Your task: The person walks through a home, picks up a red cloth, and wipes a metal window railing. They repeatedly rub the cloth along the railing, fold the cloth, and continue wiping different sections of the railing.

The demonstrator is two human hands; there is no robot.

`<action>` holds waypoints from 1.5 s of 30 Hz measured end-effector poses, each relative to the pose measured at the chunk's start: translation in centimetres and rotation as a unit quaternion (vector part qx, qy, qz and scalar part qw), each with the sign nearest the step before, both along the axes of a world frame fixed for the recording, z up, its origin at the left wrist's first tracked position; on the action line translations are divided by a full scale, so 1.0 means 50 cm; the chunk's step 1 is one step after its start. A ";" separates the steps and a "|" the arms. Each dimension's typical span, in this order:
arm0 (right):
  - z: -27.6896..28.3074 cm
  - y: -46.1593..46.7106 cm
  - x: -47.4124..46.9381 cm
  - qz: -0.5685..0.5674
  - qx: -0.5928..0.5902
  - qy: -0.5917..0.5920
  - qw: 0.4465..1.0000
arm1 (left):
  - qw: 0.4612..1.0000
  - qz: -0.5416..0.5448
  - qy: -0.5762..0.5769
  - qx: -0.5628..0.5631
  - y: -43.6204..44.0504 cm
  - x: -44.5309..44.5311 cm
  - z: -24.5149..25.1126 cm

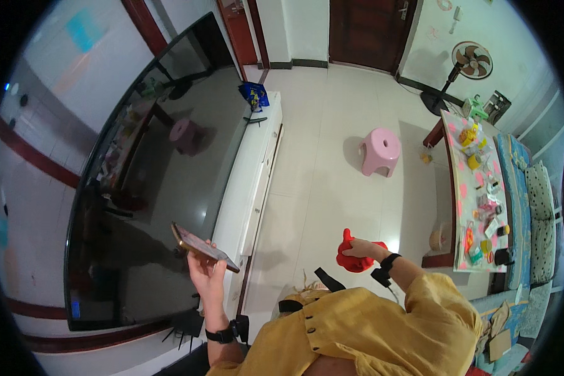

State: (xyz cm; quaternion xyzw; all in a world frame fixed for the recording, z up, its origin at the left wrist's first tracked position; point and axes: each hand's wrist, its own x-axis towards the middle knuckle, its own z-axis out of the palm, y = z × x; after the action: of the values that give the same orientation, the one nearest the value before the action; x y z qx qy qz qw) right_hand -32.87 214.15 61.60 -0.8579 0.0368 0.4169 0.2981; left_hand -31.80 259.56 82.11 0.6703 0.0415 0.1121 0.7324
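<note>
My left hand (207, 275) grips a smartphone (204, 248) by its edges, raised in front of the large television (160, 202). The phone is tilted, and its case edge looks gold. In my right hand (361, 249) a bright red cloth (352, 263) is bunched up, held out over the tiled floor. Part of the cloth is hidden behind my fingers and wrist. Both wrists carry black straps with small devices.
A long white TV cabinet (232, 202) runs below the screen, with a blue packet (254, 96) at its far end. Ahead stands a pink plastic stool (381, 150). To the right are a cluttered table (460, 221), a sofa (514, 197) and a standing fan (472, 61).
</note>
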 end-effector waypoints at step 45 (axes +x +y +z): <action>0.059 -0.899 2.142 -0.148 0.071 -0.061 0.985 | 0.998 -0.003 0.059 0.035 -0.924 2.403 -0.159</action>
State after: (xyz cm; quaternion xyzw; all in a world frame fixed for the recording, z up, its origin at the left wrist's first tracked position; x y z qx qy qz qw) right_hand 74.25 169.21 64.52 -0.8437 0.1153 0.3167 0.4179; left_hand 88.33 213.37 74.16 0.7009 0.0783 0.0714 0.7054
